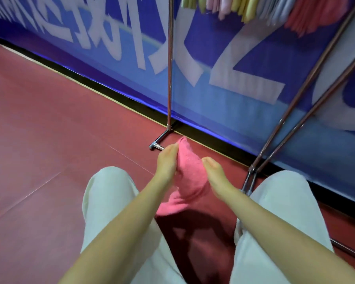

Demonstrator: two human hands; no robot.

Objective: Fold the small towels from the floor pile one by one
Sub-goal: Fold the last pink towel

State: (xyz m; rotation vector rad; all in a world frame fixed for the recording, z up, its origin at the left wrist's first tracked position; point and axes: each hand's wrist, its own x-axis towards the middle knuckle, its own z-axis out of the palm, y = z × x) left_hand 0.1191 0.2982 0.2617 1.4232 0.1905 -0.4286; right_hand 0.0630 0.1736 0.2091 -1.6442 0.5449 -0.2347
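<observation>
A: Nearest item: pale trouser legs point(111, 212), knees apart, red floor point(39, 140) between and beyond.

B: Hands?

A: Left hand point(167, 162) gripping left edge of pink towel point(190, 171), fingers curled round cloth. Right hand point(213, 171) gripping right edge, likewise curled. Close together, cloth bunched between.

B: Location of towel?

A: Held up off floor between knees; far corner poking above left hand, near end drooping toward lap. Not flat, not yet folded, by the look of it.

B: Floor pile?

A: Not visible in head view.

B: Surroundings?

A: Metal rack point(169, 78) upright, far centre, foot just beyond towel; slanted poles at right. Hanging towels point(254, 9), pastel and coral, along top edge. Blue banner point(234, 68) with white lettering behind.

B: Step in hand?

A: Judged: early fold of one towel, spreading or matching edges. Motion blur; exact stage uncertain.

B: Next move calls for?

A: Likely: draw hands apart to pull cloth taut, find corners, bring edges together evenly. Firm pinch needed at both corners; soft terry prone to sagging and slipping askew.
</observation>
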